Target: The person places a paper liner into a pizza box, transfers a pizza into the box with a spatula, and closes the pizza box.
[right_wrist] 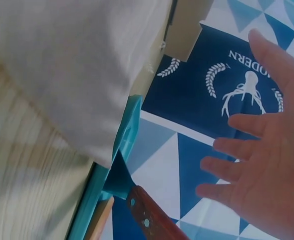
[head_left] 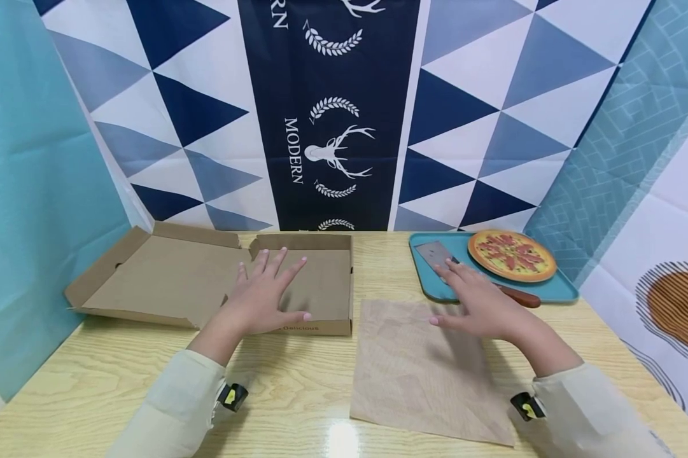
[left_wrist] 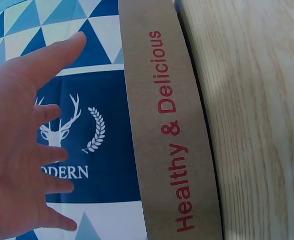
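Observation:
My left hand [head_left: 261, 298] hovers with spread fingers above the front of an open cardboard pizza box [head_left: 321, 326]. Red lettering runs along the box's front wall [left_wrist: 161, 125] in the left wrist view. My right hand [head_left: 478, 298] is held in the air, fingers extended, over the back right of a brown paper sheet [head_left: 418, 375] and the near edge of a blue tray [head_left: 561, 294]. On that tray lie a pizza [head_left: 512, 256] and a metal spatula [head_left: 432, 253] with a wooden handle [right_wrist: 154, 215]. Neither hand holds anything.
The box lid [head_left: 166, 273] lies folded back to the left on the wooden table [head_left: 298, 394]. A patterned cloth [head_left: 332, 127] hangs behind the table, with a teal sheet [head_left: 40, 191] at the left. Black wrist cameras sit on both sleeves.

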`<state>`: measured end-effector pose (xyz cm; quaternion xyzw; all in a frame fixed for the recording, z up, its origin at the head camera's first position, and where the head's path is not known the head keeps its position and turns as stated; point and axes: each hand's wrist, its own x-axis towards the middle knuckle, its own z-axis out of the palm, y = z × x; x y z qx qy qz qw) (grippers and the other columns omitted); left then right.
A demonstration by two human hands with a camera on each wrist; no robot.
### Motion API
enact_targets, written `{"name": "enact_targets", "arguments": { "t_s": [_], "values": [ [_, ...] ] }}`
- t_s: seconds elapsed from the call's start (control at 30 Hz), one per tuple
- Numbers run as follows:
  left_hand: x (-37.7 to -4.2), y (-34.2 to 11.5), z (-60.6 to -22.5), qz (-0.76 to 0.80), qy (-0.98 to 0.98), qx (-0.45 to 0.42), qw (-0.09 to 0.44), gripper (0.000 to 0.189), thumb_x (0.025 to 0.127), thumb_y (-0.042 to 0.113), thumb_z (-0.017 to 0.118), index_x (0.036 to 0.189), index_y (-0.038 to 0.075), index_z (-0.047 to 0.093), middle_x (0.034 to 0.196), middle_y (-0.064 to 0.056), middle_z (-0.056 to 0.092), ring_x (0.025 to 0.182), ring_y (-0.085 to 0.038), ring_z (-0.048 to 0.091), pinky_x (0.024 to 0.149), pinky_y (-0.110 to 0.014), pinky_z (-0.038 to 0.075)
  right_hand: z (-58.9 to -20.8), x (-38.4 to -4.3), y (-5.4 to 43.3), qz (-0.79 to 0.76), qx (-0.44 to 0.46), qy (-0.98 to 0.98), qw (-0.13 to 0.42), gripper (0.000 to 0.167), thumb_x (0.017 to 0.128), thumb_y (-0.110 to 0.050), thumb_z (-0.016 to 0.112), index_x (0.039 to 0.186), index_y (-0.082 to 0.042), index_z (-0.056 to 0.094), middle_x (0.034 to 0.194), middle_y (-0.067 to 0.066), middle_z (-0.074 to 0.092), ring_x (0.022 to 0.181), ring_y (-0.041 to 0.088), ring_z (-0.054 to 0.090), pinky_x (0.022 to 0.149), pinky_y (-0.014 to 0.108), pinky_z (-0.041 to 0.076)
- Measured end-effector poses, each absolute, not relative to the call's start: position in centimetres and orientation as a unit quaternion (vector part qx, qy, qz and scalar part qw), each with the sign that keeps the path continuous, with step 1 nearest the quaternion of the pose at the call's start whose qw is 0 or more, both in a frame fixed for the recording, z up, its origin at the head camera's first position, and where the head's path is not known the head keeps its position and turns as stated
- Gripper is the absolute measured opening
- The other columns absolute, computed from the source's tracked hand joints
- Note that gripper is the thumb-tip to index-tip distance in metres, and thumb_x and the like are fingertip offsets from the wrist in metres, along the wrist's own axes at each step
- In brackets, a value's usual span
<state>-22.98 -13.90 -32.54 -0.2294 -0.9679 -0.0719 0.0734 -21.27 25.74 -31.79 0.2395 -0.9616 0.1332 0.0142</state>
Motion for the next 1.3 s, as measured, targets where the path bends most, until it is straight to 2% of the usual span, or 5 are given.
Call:
{"name": "enact_targets", "arguments": {
  "t_s": [0.3, 0.57, 0.83, 1.07, 1.3],
  "values": [
    [-22.4, -14.1, -32.7, -0.111, -0.943, -0.287, 0.129, 0.077, 0.085, 0.048, 0.072, 0.146, 0.013, 0.043, 0.148, -0.019, 0.039, 0.135, -0.04, 0.038, 0.107, -0.062, 0.03, -31.6, -20.5, 25.9, 0.133, 0.265, -0.954, 0.041, 0.074, 0.087, -0.031, 0.074, 0.145, 0.001, 0.041, 0.148, 0.026, 0.036, 0.135, 0.047, 0.032, 0.102, 0.063, 0.034],
    [-21.0, -13.2, -33.3, -0.148, -0.906, -0.36, 0.169, 0.04, 0.083, 0.024, 0.079, 0.115, 0.004, 0.065, 0.117, -0.011, 0.062, 0.107, -0.028, 0.059, 0.09, -0.042, 0.05, -31.7, -19.7, 26.0, 0.111, 0.303, -0.943, 0.081, 0.047, 0.085, -0.021, 0.077, 0.126, -0.004, 0.062, 0.138, 0.022, 0.05, 0.127, 0.041, 0.045, 0.098, 0.057, 0.042],
    [-18.3, -10.7, -34.9, -0.294, -0.895, -0.336, 0.009, 0.017, 0.082, 0.011, 0.077, 0.095, 0.003, 0.069, 0.09, -0.003, 0.066, 0.076, -0.013, 0.062, 0.068, -0.025, 0.052, -31.8, -18.8, 25.9, 0.103, 0.304, -0.944, 0.076, 0.046, 0.085, -0.022, 0.077, 0.125, -0.005, 0.063, 0.136, 0.021, 0.052, 0.125, 0.041, 0.047, 0.096, 0.056, 0.044],
    [-17.3, -8.9, -36.4, -0.451, -0.85, -0.217, -0.165, 0.014, 0.082, 0.009, 0.076, 0.089, 0.003, 0.065, 0.076, -0.001, 0.062, 0.064, -0.014, 0.062, 0.062, -0.027, 0.053, -32.0, -18.6, 25.6, 0.104, 0.313, -0.941, 0.079, 0.045, 0.085, -0.021, 0.077, 0.124, -0.004, 0.063, 0.133, 0.022, 0.053, 0.123, 0.04, 0.049, 0.095, 0.055, 0.045],
    [-16.3, -6.9, -37.6, -0.492, -0.836, -0.138, -0.198, 0.028, 0.077, 0.006, 0.081, 0.093, -0.002, 0.06, 0.075, -0.007, 0.058, 0.054, -0.017, 0.062, 0.061, -0.03, 0.056, -32.3, -18.5, 25.5, 0.101, 0.319, -0.939, 0.073, 0.046, 0.084, -0.02, 0.078, 0.123, -0.002, 0.063, 0.132, 0.022, 0.054, 0.121, 0.04, 0.051, 0.096, 0.057, 0.044]
  ]
}}
